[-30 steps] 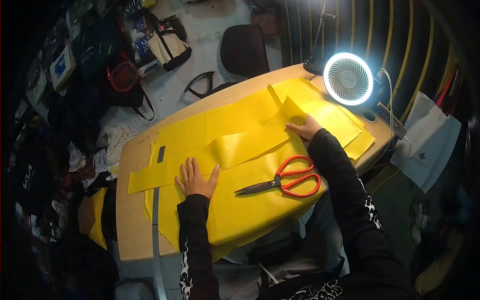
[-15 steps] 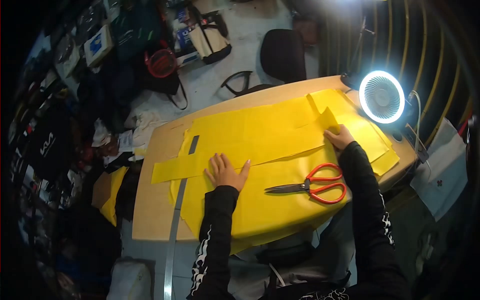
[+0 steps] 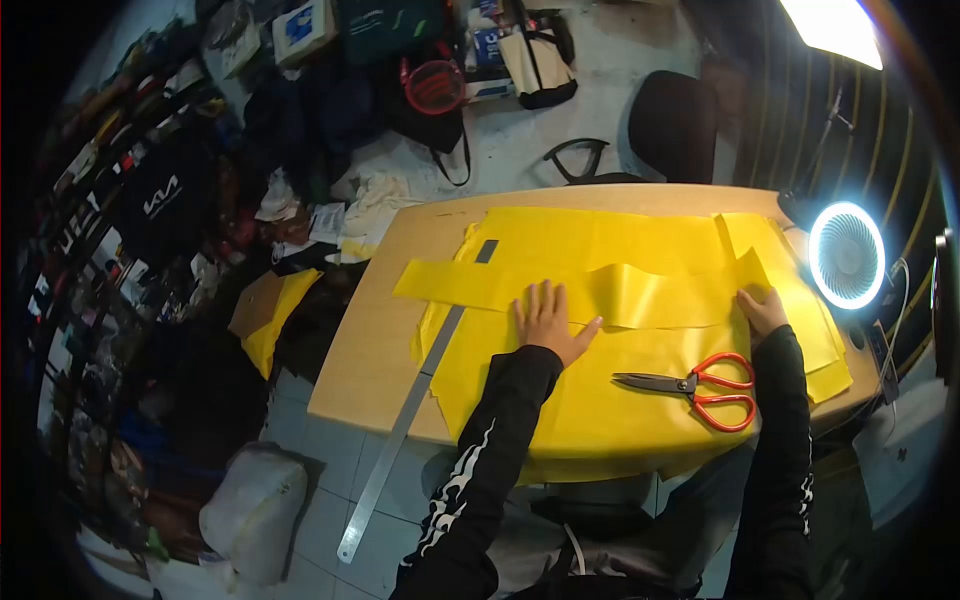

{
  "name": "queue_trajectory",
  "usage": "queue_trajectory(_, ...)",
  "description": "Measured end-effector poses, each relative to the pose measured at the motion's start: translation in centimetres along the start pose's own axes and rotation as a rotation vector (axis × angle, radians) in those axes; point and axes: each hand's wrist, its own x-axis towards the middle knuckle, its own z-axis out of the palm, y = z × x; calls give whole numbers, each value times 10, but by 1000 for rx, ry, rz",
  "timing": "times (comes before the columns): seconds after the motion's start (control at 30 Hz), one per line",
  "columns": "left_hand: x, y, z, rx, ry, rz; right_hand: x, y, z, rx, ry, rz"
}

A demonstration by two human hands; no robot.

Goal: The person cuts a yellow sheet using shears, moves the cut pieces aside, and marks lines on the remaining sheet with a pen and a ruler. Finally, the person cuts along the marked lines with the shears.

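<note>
A long yellow strip lies across larger yellow sheets on the wooden table. My left hand rests flat with fingers spread at the strip's lower edge, near its middle. At the strip's right end, my right hand pinches the material, and the strip bulges up between the hands. Red-handled scissors lie on the yellow sheet below my right hand, blades pointing left. A metal ruler passes under the strip and sticks out past the table's front edge.
A lit ring fan stands at the right end of the table. Behind the table is a black chair. Bags and clutter cover the floor at the back and left, with a stuffed white sack at lower left.
The view has shifted, so the table appears farther right and lower. The strip now bulges upward between my hands, where it lay flatter before. The scissors still lie on the sheet.
</note>
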Motion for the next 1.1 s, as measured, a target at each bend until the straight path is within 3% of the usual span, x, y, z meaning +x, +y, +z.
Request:
queue_trajectory(0.27,0,0,-3,-144,17,203,-2,-17,1,-32,-81,-9)
queue_trajectory(0.4,-3,2,-14,-335,-63,509,2,-13,0,-82,-81,-22)
queue_trajectory(0.5,-3,9,-25,-599,-303,526,2,-10,0,-42,-72,-23)
queue_trajectory(0.53,-6,13,-27,-483,-297,467,0,-14,0,-53,-75,-23)
queue_trajectory(0.63,1,8,-5,-356,36,355,0,-21,1,-131,-80,-23)
queue_trajectory(0.77,7,1,3,-124,105,-164,-4,-23,3,-65,-55,-10)
queue_trajectory(0.87,10,3,8,-5,120,-291,-6,-28,3,-119,-30,-47)
queue_trajectory(1.1,4,5,-2,-23,33,-223,-6,-28,3,-169,-13,3)
